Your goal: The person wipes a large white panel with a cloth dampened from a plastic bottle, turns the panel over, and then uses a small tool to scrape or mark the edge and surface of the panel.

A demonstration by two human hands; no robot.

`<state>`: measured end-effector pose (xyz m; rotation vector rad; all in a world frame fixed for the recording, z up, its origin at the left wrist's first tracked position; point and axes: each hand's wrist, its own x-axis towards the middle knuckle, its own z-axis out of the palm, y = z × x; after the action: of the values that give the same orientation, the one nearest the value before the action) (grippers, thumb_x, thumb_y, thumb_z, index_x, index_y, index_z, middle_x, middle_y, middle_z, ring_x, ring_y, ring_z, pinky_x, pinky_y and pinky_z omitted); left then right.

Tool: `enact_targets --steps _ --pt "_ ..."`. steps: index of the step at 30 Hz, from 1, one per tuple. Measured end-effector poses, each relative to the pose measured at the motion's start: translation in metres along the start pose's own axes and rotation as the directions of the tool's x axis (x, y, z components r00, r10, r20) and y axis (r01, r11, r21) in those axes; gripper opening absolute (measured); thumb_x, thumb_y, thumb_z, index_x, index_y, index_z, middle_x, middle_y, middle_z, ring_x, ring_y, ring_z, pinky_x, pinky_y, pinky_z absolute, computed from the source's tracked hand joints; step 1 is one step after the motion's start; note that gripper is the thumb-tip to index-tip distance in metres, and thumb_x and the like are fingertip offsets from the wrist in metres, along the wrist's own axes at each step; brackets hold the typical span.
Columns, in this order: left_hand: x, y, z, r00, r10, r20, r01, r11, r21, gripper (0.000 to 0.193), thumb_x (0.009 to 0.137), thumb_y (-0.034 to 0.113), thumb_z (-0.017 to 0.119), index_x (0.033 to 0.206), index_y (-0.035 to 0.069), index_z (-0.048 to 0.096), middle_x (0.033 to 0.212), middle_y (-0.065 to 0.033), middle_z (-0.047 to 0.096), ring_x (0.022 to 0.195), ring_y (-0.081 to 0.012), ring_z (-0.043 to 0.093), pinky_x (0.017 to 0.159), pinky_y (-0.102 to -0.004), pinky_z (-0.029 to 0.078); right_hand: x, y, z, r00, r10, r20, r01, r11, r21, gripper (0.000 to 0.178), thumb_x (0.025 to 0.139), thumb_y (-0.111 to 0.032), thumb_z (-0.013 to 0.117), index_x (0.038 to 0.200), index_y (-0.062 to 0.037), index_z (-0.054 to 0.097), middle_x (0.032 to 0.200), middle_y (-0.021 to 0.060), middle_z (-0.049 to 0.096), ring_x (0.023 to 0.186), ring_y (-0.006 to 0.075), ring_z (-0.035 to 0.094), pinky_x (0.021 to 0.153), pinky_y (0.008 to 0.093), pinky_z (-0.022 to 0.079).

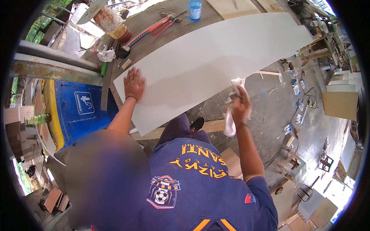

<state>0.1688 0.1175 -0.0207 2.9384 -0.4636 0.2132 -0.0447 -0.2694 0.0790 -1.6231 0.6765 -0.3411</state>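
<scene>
A long white panel (208,65) stretches across the workbench from the lower left to the upper right. My left hand (134,83) lies flat on its left end, fingers spread, with a dark band at the wrist. At the panel's near edge, right of the middle, my right hand (242,106) grips a white cloth (230,124). One bunched end of the cloth sticks up above my fingers, and the rest hangs below the hand. Whether the cloth touches the panel edge I cannot tell.
Beyond the panel lie a red-handled hand tool (163,27), a dark-and-red long tool (140,37) and a blue plastic bottle (195,10). A rusty can (122,34) stands at the far left. A blue bin (84,111) is beside my left arm. Cables (275,154) and small packets litter the floor at right.
</scene>
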Motion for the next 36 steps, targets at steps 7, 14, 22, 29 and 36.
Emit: enact_targets --steps 7,14,22,29,36 --pt "-0.002 0.008 -0.001 1.0 -0.001 0.004 0.001 0.999 -0.041 0.054 0.089 0.046 0.044 0.137 0.021 0.04 0.149 -0.0035 0.029 0.138 -0.0249 0.022 0.111 -0.049 0.016 -0.033 0.105 0.08 0.76 -0.577 0.299 0.623 0.515 -0.589 0.045 0.073 -0.004 0.05 0.117 -0.0021 0.058 0.124 0.0191 0.054 0.121 0.0372 0.046 0.105 0.0448 0.033" --pt "-0.001 0.002 0.003 1.0 0.001 -0.01 -0.002 0.999 -0.048 0.055 0.089 0.047 0.042 0.138 0.02 0.04 0.149 -0.0047 0.028 0.139 -0.0246 0.021 0.112 -0.0488 0.014 -0.126 0.122 0.146 0.541 -0.509 0.67 0.831 0.203 -0.518 0.05 0.078 -0.015 0.05 0.127 -0.0078 0.052 0.134 0.0135 0.048 0.13 0.0272 0.039 0.106 0.0534 0.025" --pt "-0.002 0.003 0.009 1.0 0.004 -0.023 -0.005 0.999 -0.033 0.057 0.091 0.049 0.036 0.14 0.021 0.036 0.151 -0.0057 0.024 0.14 -0.025 0.018 0.112 -0.0485 0.012 -0.156 0.12 0.191 0.807 -0.395 0.439 0.54 0.195 -0.819 0.038 0.078 -0.005 0.048 0.115 -0.0058 0.058 0.114 0.01 0.062 0.116 0.0245 0.054 0.104 0.0507 0.03" --pt "0.0 0.004 0.012 1.0 0.022 -0.017 -0.022 0.998 -0.056 0.06 0.091 0.05 0.032 0.142 0.02 0.032 0.152 -0.005 0.02 0.141 -0.024 0.014 0.114 -0.0474 0.008 -0.152 0.14 0.178 0.736 -0.566 0.371 0.627 0.364 -0.688 0.032 0.076 -0.008 0.052 0.106 -0.0075 0.063 0.117 0.0117 0.061 0.123 0.0285 0.048 0.107 0.0506 0.025" --pt "-0.001 0.0 0.015 0.998 0.04 -0.05 -0.042 0.998 -0.045 0.06 0.091 0.05 0.032 0.143 0.019 0.03 0.152 -0.0064 0.02 0.141 -0.025 0.013 0.113 -0.0477 0.008 -0.233 0.103 0.241 0.496 -0.607 0.621 0.868 0.37 -0.331 0.038 0.07 -0.017 0.06 0.108 -0.0169 0.064 0.119 0.0022 0.061 0.109 0.0183 0.057 0.1 0.0501 0.034"
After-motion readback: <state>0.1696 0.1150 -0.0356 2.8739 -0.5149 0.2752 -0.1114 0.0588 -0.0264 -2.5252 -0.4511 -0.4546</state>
